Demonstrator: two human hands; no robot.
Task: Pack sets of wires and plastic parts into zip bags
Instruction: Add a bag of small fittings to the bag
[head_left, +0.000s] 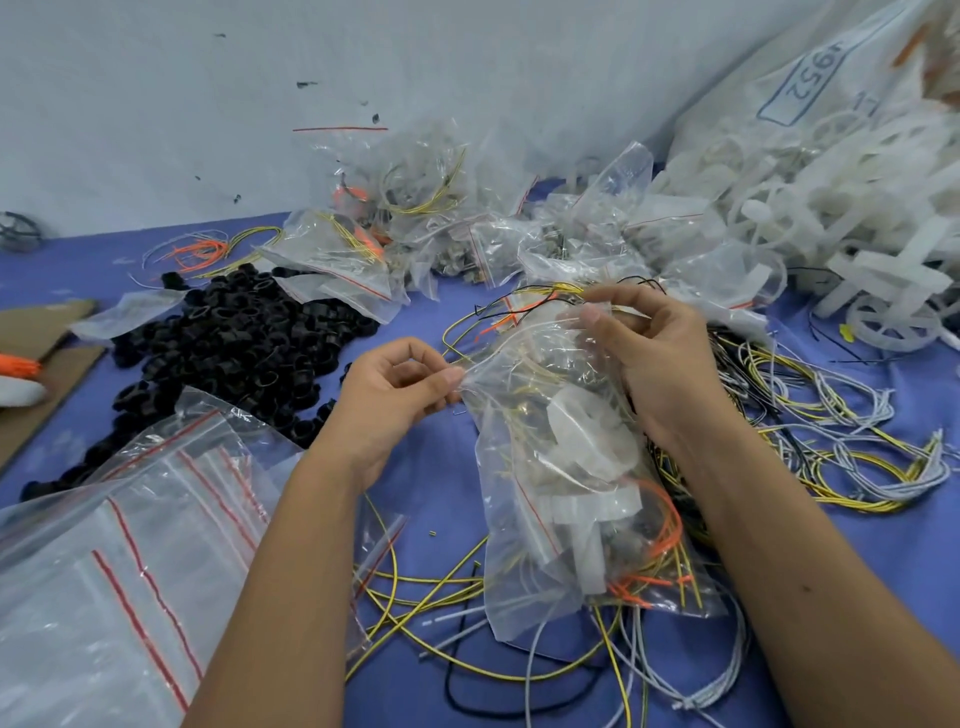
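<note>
A blue-covered bench runs back to a pale wall marked with a few dark specks. The far edge meets the wall on the left; the other edges fall outside the view.

Little bare blue shows: a strip at far left near the wall, a patch between the two forearms, and another at right foreground. Black rings are heaped left of centre. A stack of empty zip bags with red seal lines fills the near left corner. Packed bags pile up against the wall. White plastic parts are heaped at the right. Loose yellow, grey and black wires sprawl to the right and across the front.

The bag being filled stands at centre, holding white parts and yellow and orange wires. The left hand pinches its mouth edge between thumb and fingers. The right hand has its grip curled on the other side of the mouth, with wire ends poking out above.

A large sack at upper right bears "1952" in a blue box, seen upside down.
</note>
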